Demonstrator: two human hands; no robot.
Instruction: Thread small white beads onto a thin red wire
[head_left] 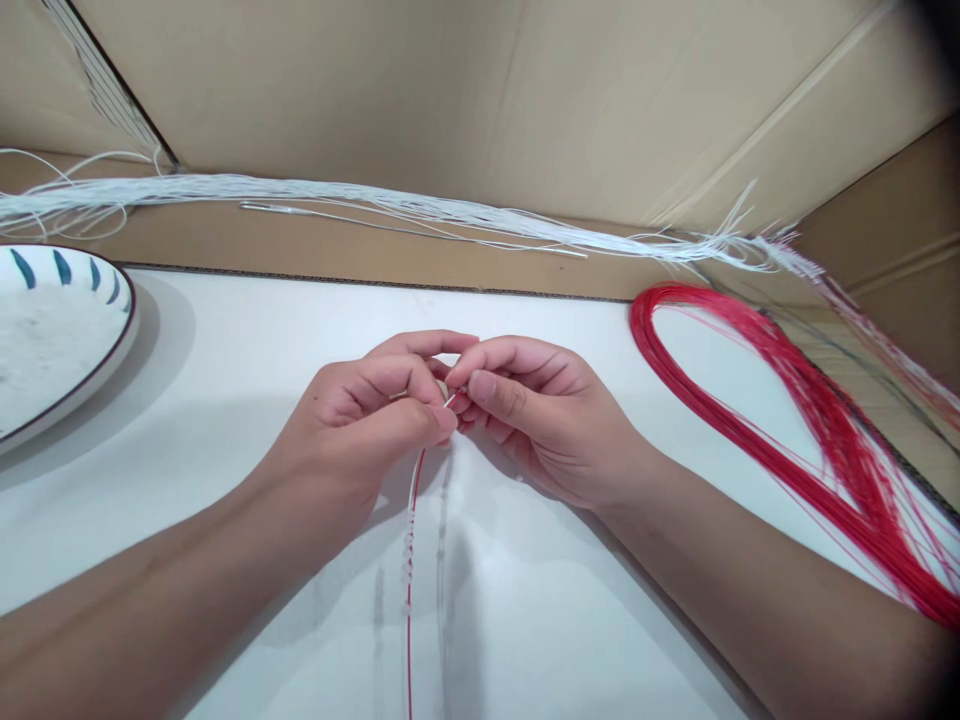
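My left hand (375,400) is closed in a pinch on a cord, its thumb and forefinger close to the other hand's fingertips. From under it hangs a red cord (409,650) beside a white strand, with several small clear beads (407,560) strung along it. My right hand (532,400) also pinches at the middle, where a short bit of white and red cord shows between the fingertips. Whether a bead sits in that pinch is too small to tell, and the fingers hide most of the spot.
A white plate (112,360) with a dark rim and blue-green marks stands at the left, tiny clear pieces in it. At the right lies a looped bundle of red cord (675,375). White cords (337,190) and a long needle (274,209) lie along the cardboard (465,100) behind.
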